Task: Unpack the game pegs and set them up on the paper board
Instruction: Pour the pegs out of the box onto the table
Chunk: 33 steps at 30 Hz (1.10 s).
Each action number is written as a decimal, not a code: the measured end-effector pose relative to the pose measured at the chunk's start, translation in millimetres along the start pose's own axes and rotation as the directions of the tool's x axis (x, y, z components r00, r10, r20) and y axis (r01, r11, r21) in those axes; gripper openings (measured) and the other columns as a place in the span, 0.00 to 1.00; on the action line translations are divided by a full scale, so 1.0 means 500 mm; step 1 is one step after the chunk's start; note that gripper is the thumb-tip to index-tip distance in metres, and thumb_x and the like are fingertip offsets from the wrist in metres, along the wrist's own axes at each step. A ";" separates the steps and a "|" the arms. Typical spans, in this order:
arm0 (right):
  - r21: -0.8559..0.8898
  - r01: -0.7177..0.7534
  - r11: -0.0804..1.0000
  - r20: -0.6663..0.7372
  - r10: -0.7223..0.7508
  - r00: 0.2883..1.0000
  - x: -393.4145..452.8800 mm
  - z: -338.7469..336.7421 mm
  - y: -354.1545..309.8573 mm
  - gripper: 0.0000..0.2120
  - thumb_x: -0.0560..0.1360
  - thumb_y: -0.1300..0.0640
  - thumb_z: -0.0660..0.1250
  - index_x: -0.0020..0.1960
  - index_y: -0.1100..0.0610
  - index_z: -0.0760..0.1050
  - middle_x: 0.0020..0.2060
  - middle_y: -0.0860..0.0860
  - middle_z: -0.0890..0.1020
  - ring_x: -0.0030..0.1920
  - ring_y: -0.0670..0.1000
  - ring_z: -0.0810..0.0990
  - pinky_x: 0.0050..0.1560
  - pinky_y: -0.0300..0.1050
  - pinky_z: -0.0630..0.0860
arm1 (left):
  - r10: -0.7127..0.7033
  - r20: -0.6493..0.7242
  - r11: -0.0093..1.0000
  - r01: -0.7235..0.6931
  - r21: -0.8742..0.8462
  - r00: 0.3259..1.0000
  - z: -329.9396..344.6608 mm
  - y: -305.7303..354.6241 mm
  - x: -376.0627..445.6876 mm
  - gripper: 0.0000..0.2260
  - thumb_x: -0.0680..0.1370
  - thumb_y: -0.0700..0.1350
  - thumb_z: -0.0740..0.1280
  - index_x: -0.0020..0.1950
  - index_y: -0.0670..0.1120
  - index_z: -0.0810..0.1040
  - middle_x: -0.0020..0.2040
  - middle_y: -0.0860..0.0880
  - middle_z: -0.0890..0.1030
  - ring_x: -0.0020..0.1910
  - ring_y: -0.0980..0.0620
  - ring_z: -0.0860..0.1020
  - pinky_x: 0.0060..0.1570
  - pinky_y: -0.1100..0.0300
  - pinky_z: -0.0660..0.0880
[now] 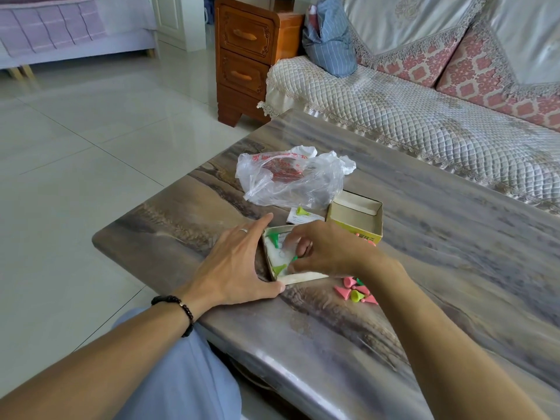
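Observation:
A shallow white box tray [300,277] lies near the table's front left corner with green pegs [275,238] and a yellow-green peg [279,268] inside. My left hand [239,265] lies flat against the tray's left side, fingers straight, thumb at its front corner. My right hand [321,250] reaches into the tray with curled fingers and pinches a green peg [293,259]. A pile of pink, green and yellow pegs [357,291] lies loose on the table right of the tray. One yellow-green peg [301,211] sits on a small paper slip [306,218].
The second box half [356,216], yellow-sided and open, stands behind my right hand. A crumpled clear plastic bag [291,180] lies farther back. The marble-patterned table [424,268] has a sofa [424,116] behind it and a wooden cabinet [245,56] beyond its left corner.

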State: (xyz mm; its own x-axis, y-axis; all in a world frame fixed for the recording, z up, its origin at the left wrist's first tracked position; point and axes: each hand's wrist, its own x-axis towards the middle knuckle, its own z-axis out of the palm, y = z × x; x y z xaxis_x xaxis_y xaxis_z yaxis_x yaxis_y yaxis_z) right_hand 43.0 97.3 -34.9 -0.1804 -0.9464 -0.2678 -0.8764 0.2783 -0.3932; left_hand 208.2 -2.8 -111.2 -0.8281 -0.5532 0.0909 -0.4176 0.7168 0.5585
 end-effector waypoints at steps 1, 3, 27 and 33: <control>0.009 -0.012 1.000 0.011 0.011 1.000 0.007 0.006 -0.004 0.24 0.68 0.47 0.76 0.61 0.50 0.75 0.45 0.46 0.81 0.44 0.45 0.79 0.48 0.42 0.76 | 0.005 0.000 1.000 -0.005 0.002 1.000 0.001 -0.001 0.000 0.53 0.60 0.68 0.71 0.78 0.58 0.46 0.72 0.50 0.68 0.71 0.48 0.64 0.69 0.56 0.60; -0.001 -0.025 1.000 0.000 0.025 1.000 0.019 0.013 -0.010 0.29 0.67 0.46 0.76 0.64 0.52 0.71 0.47 0.45 0.78 0.47 0.47 0.77 0.49 0.42 0.74 | 0.003 0.000 1.000 -0.003 -0.001 1.000 0.003 -0.003 0.001 0.53 0.60 0.68 0.70 0.77 0.59 0.45 0.72 0.50 0.68 0.71 0.48 0.64 0.69 0.55 0.61; 0.112 0.019 0.994 -0.020 -0.016 1.000 0.059 0.046 -0.025 0.04 0.70 0.59 0.72 0.42 0.52 0.79 0.35 0.47 0.77 0.37 0.48 0.73 0.41 0.43 0.71 | -0.010 0.012 1.000 0.010 -0.010 1.000 -0.004 0.004 -0.002 0.52 0.63 0.64 0.73 0.79 0.56 0.48 0.71 0.48 0.69 0.74 0.47 0.60 0.70 0.58 0.57; 0.293 -0.046 0.955 -0.162 0.097 0.982 0.027 0.013 0.019 0.03 0.71 0.62 0.72 0.42 0.63 0.82 0.36 0.59 0.84 0.31 0.50 0.82 0.41 0.47 0.81 | -0.008 0.007 1.000 0.007 0.008 1.000 0.001 -0.002 0.000 0.51 0.61 0.68 0.71 0.78 0.55 0.51 0.72 0.49 0.69 0.73 0.48 0.62 0.70 0.55 0.60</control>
State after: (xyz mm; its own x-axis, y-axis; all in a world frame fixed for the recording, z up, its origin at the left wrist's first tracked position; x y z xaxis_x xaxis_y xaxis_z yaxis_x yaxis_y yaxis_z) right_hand 34.9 88.4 -47.9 -0.3347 -0.9289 -0.1587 -0.6975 0.3574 -0.6211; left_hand 208.6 -3.2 -112.2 -0.8273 -0.5558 0.0813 -0.4268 0.7161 0.5523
